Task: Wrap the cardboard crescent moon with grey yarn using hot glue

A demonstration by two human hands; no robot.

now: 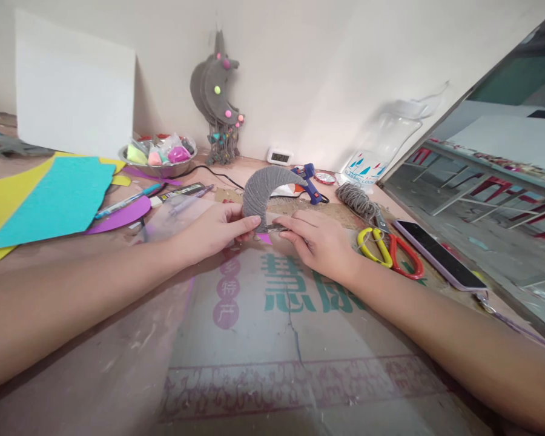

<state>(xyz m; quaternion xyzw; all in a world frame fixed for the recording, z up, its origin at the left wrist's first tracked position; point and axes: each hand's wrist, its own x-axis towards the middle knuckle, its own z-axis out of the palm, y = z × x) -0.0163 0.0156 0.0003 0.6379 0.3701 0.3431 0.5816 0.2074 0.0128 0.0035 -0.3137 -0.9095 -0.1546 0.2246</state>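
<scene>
Between my hands is a crescent moon shape (255, 192) wrapped in grey yarn, with a bit of purple showing at its lower tip. My left hand (229, 229) grips the crescent's lower left side, thumb in front. Just right of that tip, my right hand (315, 239) pinches grey yarn (275, 227) between thumb and fingers; the strand's exact path is hard to make out. A ball of grey yarn (358, 201) lies to the right. Beside it are scissors (393, 248) with one yellow and one red handle.
A printed cardboard sheet (254, 339) covers the table under my hands. At left lie coloured sheets (49, 197) and a bowl (122, 158) of clay packets. Behind are a decorated hanging moon (213, 91), a clock (279, 156), a blue glue gun (312, 184) and a jug (367, 151). A phone (438, 251) lies right.
</scene>
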